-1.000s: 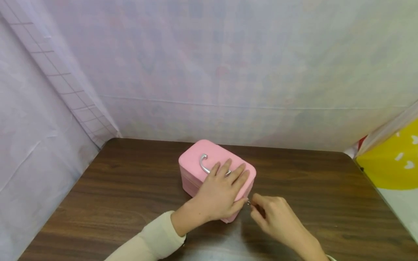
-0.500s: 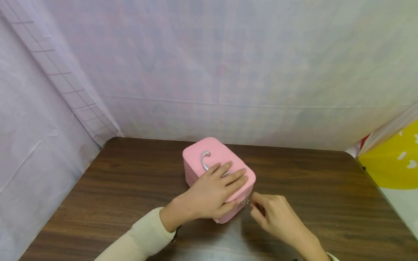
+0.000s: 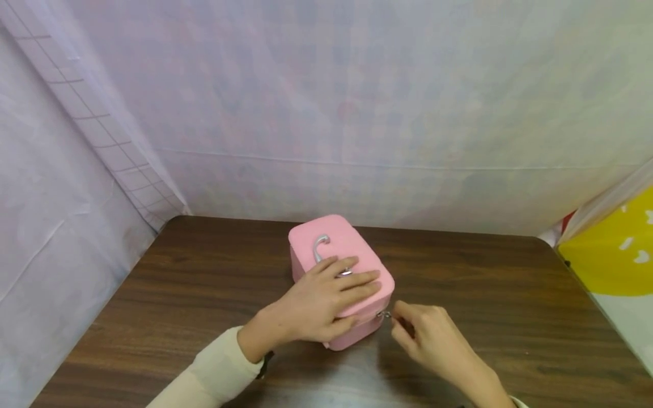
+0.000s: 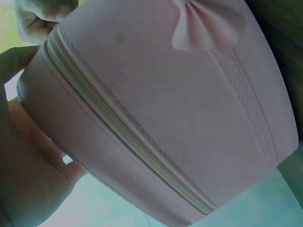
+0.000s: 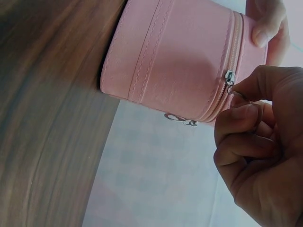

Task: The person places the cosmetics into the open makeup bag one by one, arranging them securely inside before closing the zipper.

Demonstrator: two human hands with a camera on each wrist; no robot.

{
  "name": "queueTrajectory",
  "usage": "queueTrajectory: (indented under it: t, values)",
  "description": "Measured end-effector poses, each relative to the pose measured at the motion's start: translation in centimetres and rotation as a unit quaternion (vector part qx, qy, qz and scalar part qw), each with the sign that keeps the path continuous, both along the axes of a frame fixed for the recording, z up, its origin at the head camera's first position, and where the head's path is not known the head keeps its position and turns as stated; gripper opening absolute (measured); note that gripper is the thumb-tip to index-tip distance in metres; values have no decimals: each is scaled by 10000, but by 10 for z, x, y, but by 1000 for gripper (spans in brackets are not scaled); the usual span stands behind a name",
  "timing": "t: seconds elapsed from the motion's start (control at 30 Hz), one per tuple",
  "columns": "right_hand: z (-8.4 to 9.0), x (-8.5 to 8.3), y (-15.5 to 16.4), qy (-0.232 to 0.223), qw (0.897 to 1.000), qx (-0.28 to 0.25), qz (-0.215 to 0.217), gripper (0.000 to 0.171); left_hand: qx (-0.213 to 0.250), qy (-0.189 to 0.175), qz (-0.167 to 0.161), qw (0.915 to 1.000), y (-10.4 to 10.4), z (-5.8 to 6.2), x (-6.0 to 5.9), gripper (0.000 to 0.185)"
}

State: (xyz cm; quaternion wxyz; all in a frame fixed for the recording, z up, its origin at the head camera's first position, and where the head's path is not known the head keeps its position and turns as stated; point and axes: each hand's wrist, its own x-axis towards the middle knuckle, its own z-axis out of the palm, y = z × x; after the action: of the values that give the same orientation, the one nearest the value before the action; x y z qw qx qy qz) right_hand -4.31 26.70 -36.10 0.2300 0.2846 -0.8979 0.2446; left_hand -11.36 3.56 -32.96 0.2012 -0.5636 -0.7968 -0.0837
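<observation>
A pink zippered case (image 3: 342, 238) with a silver handle (image 3: 321, 243) on its lid stands on the table. My left hand (image 3: 321, 300) lies on the lid, its fingers spread over part of the handle and its thumb down at the near edge. At the case's right side, my right hand (image 3: 433, 337) pinches a metal zipper pull (image 5: 236, 93) between thumb and forefinger. The zipper slider (image 5: 229, 77) sits on the zipper track near a corner. Further round the case hangs a second zipper pull (image 5: 175, 117). In the left wrist view a pink bow (image 4: 208, 28) decorates the case's side.
The dark wood-grain table (image 3: 204, 272) has rounded far corners. A pale patterned curtain (image 3: 357, 113) hangs behind it, with another sheet (image 3: 61, 226) at the left. Yellow printed fabric (image 3: 612, 260) is beyond the right edge.
The case has turned clockwise, its near end swinging left and its far end right. My left hand has moved left with it. My right hand has stayed nearly in place on the zipper pull.
</observation>
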Motion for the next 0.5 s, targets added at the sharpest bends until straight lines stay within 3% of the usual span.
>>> queueTrajectory:
  t: [0.2, 0.33, 0.5]
  values:
    - [-2, 1, -2, 73, 10000, -32, 37, 28, 280, 445, 824, 9952, 19, -10, 16, 43]
    - [-2, 1, -2, 183, 9998, -32, 96, 27, 117, 564, 1315, 9896, 29, -13, 20, 50]
    - [-2, 0, -2, 199, 9998, -19, 97, 26, -188, 833, 1488, 9852, 29, -12, 19, 48]
